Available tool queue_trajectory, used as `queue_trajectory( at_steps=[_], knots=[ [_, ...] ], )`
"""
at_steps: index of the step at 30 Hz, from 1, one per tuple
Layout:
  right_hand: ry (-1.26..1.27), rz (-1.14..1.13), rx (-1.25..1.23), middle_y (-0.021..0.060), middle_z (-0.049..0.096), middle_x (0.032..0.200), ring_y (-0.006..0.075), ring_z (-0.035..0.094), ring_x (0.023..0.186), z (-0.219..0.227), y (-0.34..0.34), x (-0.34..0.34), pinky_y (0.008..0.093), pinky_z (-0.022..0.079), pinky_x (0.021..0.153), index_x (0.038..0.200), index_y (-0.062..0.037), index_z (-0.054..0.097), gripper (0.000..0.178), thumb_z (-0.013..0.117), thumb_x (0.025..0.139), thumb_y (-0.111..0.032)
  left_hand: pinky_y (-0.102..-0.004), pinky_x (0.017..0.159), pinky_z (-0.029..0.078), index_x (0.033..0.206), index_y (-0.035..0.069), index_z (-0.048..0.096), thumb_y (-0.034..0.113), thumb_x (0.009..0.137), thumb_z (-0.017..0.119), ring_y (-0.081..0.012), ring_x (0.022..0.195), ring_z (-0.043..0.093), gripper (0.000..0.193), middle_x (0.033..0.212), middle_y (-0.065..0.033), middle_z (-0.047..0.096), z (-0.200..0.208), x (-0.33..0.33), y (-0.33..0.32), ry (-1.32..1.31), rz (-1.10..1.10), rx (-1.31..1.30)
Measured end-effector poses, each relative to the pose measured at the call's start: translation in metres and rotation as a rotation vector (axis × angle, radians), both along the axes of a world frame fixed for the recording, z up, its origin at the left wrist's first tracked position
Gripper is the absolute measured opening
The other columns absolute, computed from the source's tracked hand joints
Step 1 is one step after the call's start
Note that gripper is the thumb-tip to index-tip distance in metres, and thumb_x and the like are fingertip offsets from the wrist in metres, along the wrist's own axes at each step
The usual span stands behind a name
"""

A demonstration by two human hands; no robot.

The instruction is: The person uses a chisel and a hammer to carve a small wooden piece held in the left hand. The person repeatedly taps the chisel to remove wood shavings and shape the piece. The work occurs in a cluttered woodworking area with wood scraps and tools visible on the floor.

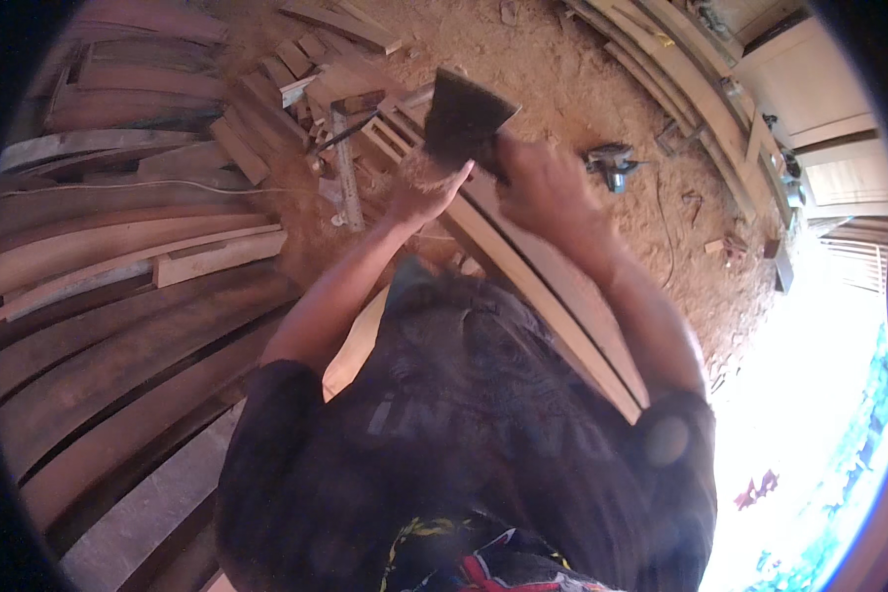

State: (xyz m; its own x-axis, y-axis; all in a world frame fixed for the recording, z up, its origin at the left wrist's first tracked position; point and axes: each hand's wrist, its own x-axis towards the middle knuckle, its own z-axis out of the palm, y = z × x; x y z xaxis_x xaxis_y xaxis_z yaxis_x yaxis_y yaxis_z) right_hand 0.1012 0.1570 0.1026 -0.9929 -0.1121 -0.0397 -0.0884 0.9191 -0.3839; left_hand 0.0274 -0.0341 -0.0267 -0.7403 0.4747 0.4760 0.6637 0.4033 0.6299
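A dark, flat, wide-ended piece, like a broad blade [469, 116], stands up between my hands. My right hand [548, 192] is closed at its lower right side, the fingers curled around a part I cannot make out. My left hand [426, 192] is at its lower left, thumb pointing up toward it; the fingers are mostly hidden, and I cannot tell whether they touch it. Beneath my hands a long light-brown wooden piece [548, 301] runs diagonally from upper left toward my body, with a dark groove along it.
Long boards [118, 257] are stacked along the left. Wood offcuts [296, 64] and a metal ruler [343, 168] lie beyond my left hand. A dark power tool [612, 166] sits on the sawdust-covered floor [553, 79] at right. More planks [661, 79] line the far right, near bright daylight.
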Motion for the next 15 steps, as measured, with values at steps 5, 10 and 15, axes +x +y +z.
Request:
queue_trajectory(
  at_steps=[5,10,15],
  knots=[
    [-0.052,-0.105,-0.206,0.0312,0.070,0.096,0.0498,0.068,0.097,-0.007,0.023,0.017,0.0545,0.055,0.087,0.118,0.0001,0.065,0.040,0.063,0.081,-0.016,-0.0389,0.071,0.054,0.089,0.008,0.069,0.031,0.093,0.076,-0.0174,0.074,0.068,0.024,0.081,-0.0022,0.069,-0.059,-0.055,-0.029,-0.942,0.365,0.550],
    [-0.066,-0.345,-0.415,0.0321,0.071,0.099,0.0477,0.069,0.100,-0.035,0.024,0.046,0.0518,0.055,0.087,0.115,0.0025,0.067,0.041,0.071,0.081,-0.020,-0.0318,0.057,0.048,0.079,0.011,0.061,0.027,0.092,0.080,-0.0090,0.058,0.055,0.028,0.066,0.0025,0.057,0.035,-0.051,-0.006,-0.778,0.147,0.597],
    [-0.102,-0.402,-0.492,0.0274,0.074,0.101,0.0400,0.074,0.098,-0.040,0.022,0.068,0.0433,0.056,0.085,0.116,0.0066,0.067,0.046,0.079,0.081,-0.022,-0.0305,0.053,0.053,0.085,0.003,0.070,0.032,0.090,0.082,-0.0119,0.064,0.065,0.031,0.080,-0.0030,0.070,0.060,-0.031,-0.005,-0.577,0.148,0.307]
  ],
)
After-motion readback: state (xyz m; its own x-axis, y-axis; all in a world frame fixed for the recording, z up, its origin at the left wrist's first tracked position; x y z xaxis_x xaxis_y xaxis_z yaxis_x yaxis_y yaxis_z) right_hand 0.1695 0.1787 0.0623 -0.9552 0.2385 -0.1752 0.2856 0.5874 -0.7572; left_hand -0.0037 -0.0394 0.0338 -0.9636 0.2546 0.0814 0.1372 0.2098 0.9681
